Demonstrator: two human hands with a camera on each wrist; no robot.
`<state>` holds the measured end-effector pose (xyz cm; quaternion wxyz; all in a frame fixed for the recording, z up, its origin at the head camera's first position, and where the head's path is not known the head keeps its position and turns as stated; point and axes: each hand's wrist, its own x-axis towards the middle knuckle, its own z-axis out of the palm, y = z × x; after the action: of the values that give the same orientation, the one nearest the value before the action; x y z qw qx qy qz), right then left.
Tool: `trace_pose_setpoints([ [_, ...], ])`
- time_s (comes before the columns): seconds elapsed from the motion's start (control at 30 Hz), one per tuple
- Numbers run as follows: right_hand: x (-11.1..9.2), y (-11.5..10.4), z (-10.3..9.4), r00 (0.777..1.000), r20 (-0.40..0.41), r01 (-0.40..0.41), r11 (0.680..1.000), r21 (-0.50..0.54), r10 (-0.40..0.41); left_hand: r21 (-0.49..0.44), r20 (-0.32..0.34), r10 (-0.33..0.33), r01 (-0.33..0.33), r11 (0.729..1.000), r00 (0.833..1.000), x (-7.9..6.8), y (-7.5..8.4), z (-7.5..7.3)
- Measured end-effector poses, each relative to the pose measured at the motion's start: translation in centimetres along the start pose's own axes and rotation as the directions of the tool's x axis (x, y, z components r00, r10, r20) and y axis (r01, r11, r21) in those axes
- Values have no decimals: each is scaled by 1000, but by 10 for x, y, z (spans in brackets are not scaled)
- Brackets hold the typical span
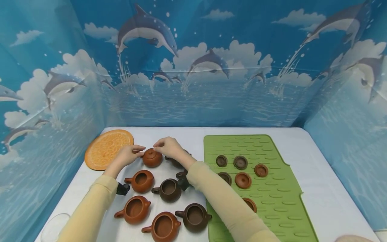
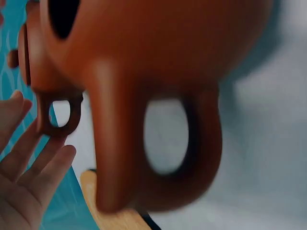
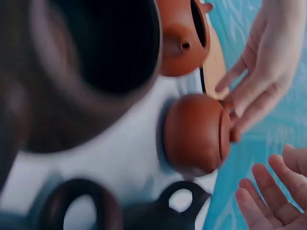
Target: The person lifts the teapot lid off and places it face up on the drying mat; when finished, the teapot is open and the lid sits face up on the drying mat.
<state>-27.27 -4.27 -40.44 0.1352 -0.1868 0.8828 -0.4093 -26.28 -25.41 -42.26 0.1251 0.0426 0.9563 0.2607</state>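
Note:
An orange-brown clay teapot with its lid on stands in the far row, between both hands. My left hand is at its handle, the fingers fairly straight; in the left wrist view the fingertips lie beside the handle loop. Opposite, my right hand hovers near the lid and spout side. Seen from the right wrist, the right fingers are spread, apart from the teapot, and hold nothing. A lidless orange-brown teapot fills much of the left wrist view.
Several lidless teapots, orange-brown and dark brown, stand nearer on the white table. Partly hidden dark teapots lie under the right forearm. Several loose lids rest on a green mat. An orange round mat is far left.

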Motion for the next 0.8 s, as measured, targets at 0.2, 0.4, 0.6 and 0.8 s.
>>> trace_pose_setpoints([
  [0.2, 9, -9, 24, 1000, 23, -3, 996, -88, 5, 27, -7, 19, -19, 999, 1000, 1, 5, 5],
  [0.4, 13, -7, 38, 999, 30, 34, 976, -215, -28, 25, -46, -16, 17, 1000, 999, 2, 2, 7],
  [0.6, 13, -10, 40, 999, -8, 29, 960, -278, -32, 10, -78, -30, 31, 999, 996, 3, -1, 9],
  [0.8, 16, -15, 43, 997, -45, 35, 914, -404, -58, 9, -78, -58, 59, 998, 995, 2, 2, 12],
])
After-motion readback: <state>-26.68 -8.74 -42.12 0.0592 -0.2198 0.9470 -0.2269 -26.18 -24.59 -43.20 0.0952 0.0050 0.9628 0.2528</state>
